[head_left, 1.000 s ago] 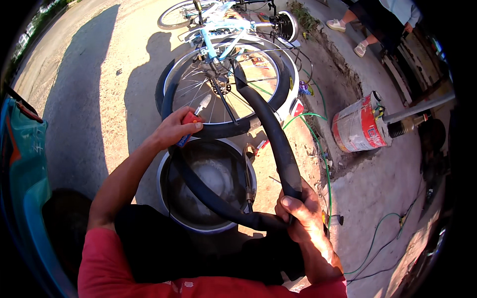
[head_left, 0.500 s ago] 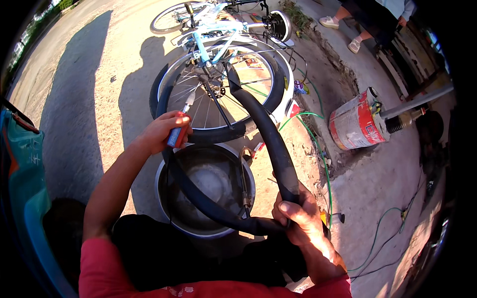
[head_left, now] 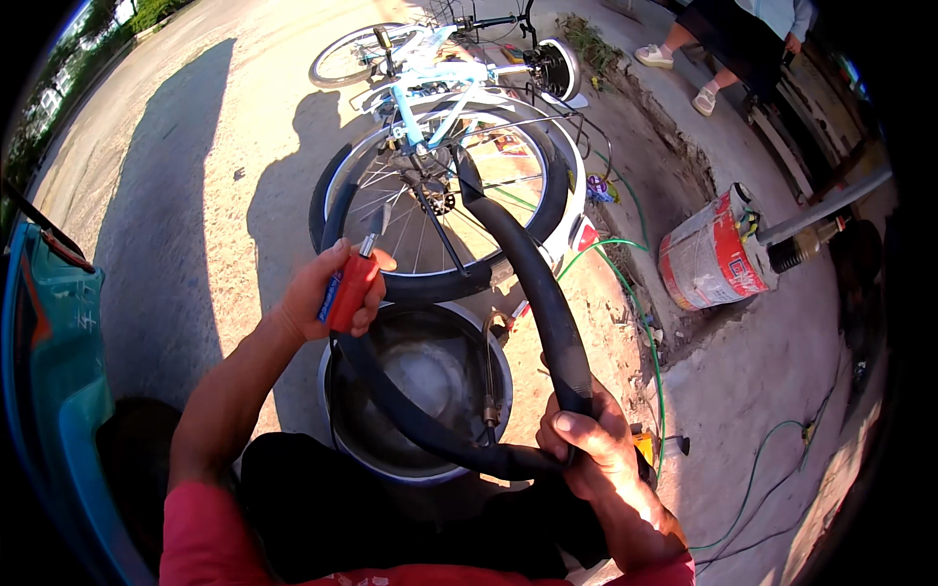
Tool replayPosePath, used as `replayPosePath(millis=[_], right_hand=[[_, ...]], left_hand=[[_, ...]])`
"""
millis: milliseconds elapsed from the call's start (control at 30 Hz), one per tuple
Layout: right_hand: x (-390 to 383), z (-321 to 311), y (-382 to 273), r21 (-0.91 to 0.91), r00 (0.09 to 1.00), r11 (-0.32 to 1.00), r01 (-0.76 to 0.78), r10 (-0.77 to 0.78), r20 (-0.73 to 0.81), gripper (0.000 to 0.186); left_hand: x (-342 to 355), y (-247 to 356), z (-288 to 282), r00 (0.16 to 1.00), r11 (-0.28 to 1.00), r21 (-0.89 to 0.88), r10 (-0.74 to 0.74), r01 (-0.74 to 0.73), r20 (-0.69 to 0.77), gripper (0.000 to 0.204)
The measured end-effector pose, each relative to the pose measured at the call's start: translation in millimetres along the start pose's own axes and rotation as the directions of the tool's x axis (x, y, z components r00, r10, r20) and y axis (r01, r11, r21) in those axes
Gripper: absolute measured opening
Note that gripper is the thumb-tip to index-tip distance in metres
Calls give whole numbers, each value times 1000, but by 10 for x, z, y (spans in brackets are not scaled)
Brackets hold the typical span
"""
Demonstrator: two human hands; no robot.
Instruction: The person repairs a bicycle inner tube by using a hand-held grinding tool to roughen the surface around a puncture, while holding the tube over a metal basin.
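My left hand (head_left: 305,301) is closed round a short tool (head_left: 350,296) with a red and blue handle. A metal shank and flat, pointed metal tip stick out past the fingers, up towards the wheel. A black bicycle inner tube (head_left: 537,283) loops across the middle, from the rear wheel (head_left: 410,283) over a metal basin (head_left: 326,396) and back. My right hand (head_left: 598,439) grips this tube at its near right bend, thumb on top. The tube passes just under my left hand; whether they touch, I cannot tell.
A pale blue bicycle (head_left: 445,73) lies on its side ahead. A metal-ended hose (head_left: 490,381) hangs into the basin. On the right are a red and white bucket (head_left: 713,256), a green hose (head_left: 657,366) and a standing person (head_left: 723,54). A teal object (head_left: 59,361) borders the left.
My left hand has turned, so more of the red handle faces me, and it sits slightly lower. My right hand keeps its hold on the inner tube. The whole view has shifted slightly.
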State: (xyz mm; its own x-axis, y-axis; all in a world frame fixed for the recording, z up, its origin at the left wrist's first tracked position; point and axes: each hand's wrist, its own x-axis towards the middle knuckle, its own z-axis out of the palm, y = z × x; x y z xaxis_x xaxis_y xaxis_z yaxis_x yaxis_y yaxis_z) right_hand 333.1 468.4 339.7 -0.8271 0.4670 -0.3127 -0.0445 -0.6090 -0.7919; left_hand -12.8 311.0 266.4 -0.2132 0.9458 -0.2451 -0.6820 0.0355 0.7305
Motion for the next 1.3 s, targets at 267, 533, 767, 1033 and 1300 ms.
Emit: replayPosePath(millis=[267,533,767,1033,1300], right_hand=[[48,56,-83,202,981,964,-173,152,117,82],[0,28,-62,150,987,979,-139,125,99,81],[30,5,-27,154,987,982,-110,90,131,77],[32,-79,8,157,987,983,-91,68,146,72],[13,-23,23,134,987,986,-96,77,139,70]], left_hand=[[179,97,829,958,369,924,213,104,-193,39],[202,212,952,984,742,669,140,-29,-113,61],[348,245,726,920,793,597,315,-121,-232,59],[406,183,662,917,808,570,327,-146,-229,55],[380,178,681,922,749,655,317,-100,-221,59]])
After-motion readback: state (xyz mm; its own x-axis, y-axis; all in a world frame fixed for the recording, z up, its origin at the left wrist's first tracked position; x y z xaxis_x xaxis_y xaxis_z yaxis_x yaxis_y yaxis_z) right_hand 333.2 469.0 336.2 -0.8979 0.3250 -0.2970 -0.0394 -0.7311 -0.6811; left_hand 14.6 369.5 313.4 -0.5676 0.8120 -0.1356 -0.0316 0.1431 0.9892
